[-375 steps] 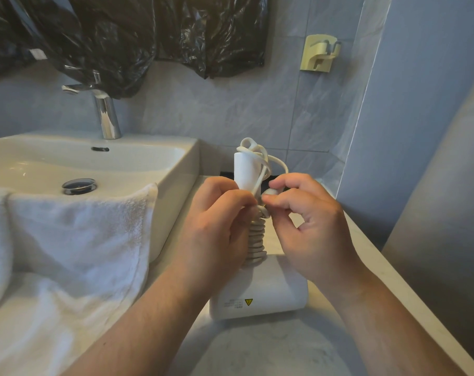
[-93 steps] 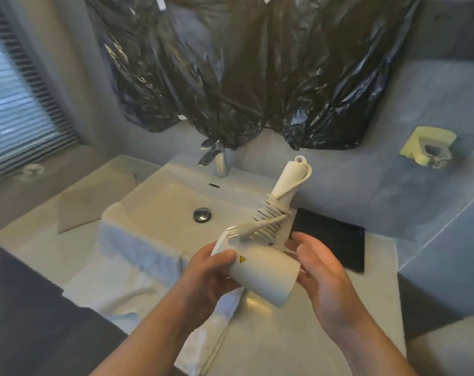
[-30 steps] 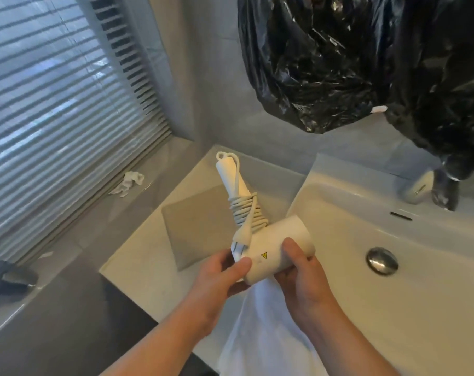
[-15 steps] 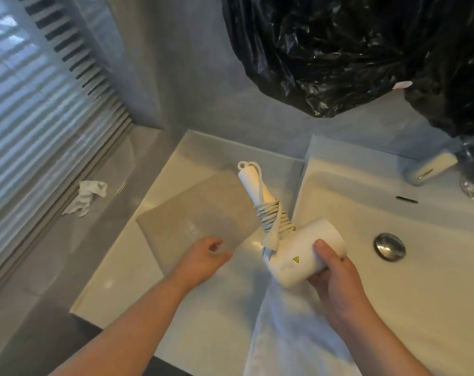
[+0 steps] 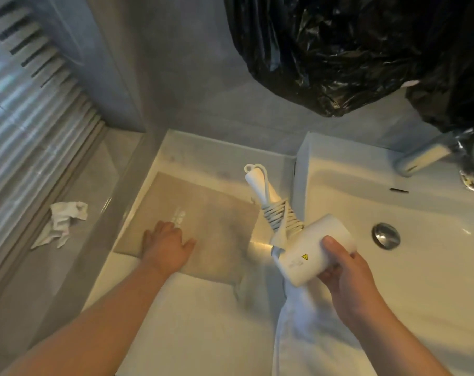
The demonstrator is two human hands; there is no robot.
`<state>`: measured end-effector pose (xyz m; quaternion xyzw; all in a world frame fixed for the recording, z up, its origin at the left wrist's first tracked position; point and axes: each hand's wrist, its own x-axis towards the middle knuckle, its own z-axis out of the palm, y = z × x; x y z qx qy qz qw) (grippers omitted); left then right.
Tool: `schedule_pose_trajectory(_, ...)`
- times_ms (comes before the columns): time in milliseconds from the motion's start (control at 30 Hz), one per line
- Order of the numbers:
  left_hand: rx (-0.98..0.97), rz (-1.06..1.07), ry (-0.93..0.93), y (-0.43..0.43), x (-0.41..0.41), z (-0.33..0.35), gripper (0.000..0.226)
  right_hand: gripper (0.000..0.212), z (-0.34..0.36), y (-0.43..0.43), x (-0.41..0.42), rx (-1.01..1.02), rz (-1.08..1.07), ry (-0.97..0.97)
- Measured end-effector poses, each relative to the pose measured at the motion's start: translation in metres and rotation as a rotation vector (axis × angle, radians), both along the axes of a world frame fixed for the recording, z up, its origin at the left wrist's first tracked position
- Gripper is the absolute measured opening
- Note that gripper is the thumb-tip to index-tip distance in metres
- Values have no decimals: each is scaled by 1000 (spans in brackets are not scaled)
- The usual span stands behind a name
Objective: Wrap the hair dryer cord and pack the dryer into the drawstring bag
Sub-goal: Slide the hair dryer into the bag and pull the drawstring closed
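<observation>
The white hair dryer (image 5: 305, 256) is held in the air over the counter edge beside the sink, its barrel in my right hand (image 5: 347, 280). Its handle points up and away, and the white cord (image 5: 280, 219) is coiled tightly round that handle, with the plug hanging against the barrel. A flat beige drawstring bag (image 5: 211, 229) lies on the white counter to the left. My left hand (image 5: 166, 246) rests flat on the bag's near-left part, fingers spread, gripping nothing.
The white sink (image 5: 409, 229) with a metal drain (image 5: 385, 236) is on the right, a white towel (image 5: 306, 335) hanging over its near edge. Black plastic bags (image 5: 352, 50) hang above. A crumpled white cloth (image 5: 63, 221) lies on the window ledge at left.
My left hand let go of the dryer and moved left onto the beige bag. My right hand alone now holds the dryer. The view turned left from the sink.
</observation>
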<state>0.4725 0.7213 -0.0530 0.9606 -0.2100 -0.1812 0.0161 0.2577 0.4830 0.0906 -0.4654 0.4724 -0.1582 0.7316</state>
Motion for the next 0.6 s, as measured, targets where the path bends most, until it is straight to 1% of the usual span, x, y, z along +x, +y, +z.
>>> schedule_pose_trajectory(33,-42,12,-21,-6,0,6,44,16,1,2,0,-5,-5,3)
schedule_pose_trajectory(100,-215,-22,-36,-24,-10,14,45,18,3,5,0,-10,-21,11)
schedule_pose_trajectory(133,-278,-51,2,-37,-19,18,43,18,4,5,1,-11,-29,16)
schedule_pose_trajectory(167,-292,-83,79,-50,-31,22,41,17,5,6,1,-16,-36,23)
schedule_pose_trajectory(233,-230,-151,209,-71,-52,26,49,16,5,8,1,-28,-44,38)
schedule_pose_trajectory(300,-163,-191,220,-80,-62,23,58,15,6,9,1,-36,-58,52)
schedule_pose_trajectory(333,-139,-216,201,-80,-64,19,56,14,6,9,1,-41,-66,55)
schedule_pose_trajectory(400,-104,-253,173,-77,-64,11,44,12,6,10,-1,-46,-71,60)
schedule_pose_trajectory(433,-120,-244,175,-74,-62,9,38,12,6,10,-2,-47,-70,62)
schedule_pose_trajectory(533,-269,-177,290,-67,-52,8,26,14,6,12,-5,-36,-57,69)
schedule_pose_trajectory(600,-367,-64,352,-60,-44,11,20,20,7,14,-7,-31,-32,89)
